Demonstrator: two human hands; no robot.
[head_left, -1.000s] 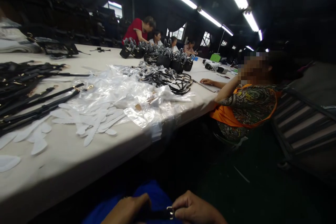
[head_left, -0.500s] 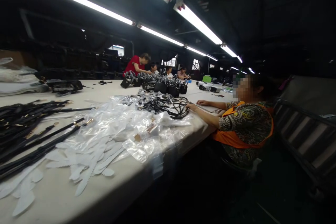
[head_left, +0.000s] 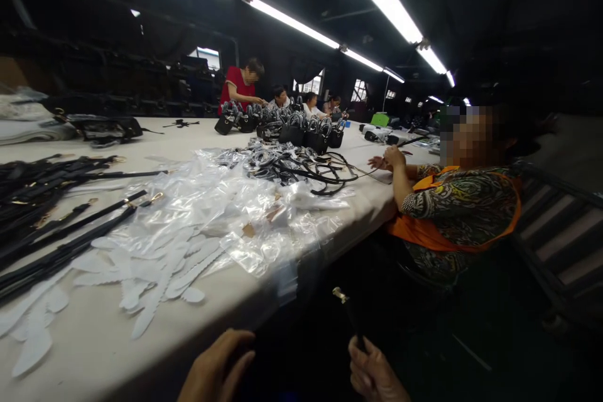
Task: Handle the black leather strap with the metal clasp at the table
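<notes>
At the bottom edge, below the long white table (head_left: 108, 358), my right hand (head_left: 374, 374) is closed round a thin black strap (head_left: 351, 314) that sticks up and ends in a small gold buckle. My left hand (head_left: 219, 370) hovers beside it at the table's front edge, fingers curled and partly cut off by the frame; nothing shows in it. White paper strips (head_left: 155, 276) and clear plastic bags (head_left: 226, 201) lie on the table just beyond my hands.
Black straps with gold clasps (head_left: 56, 213) lie at the left. A tangle of black straps (head_left: 296, 166) and small black bags (head_left: 287, 125) lie farther along. A seated person in an orange apron (head_left: 452, 213) pulls a strap at the right. More people work at the far end.
Half a second ago my hands were out of view; now both show at the bottom, the right holding the strap upright. The seated person has raised a hand, pulling a strap taut.
</notes>
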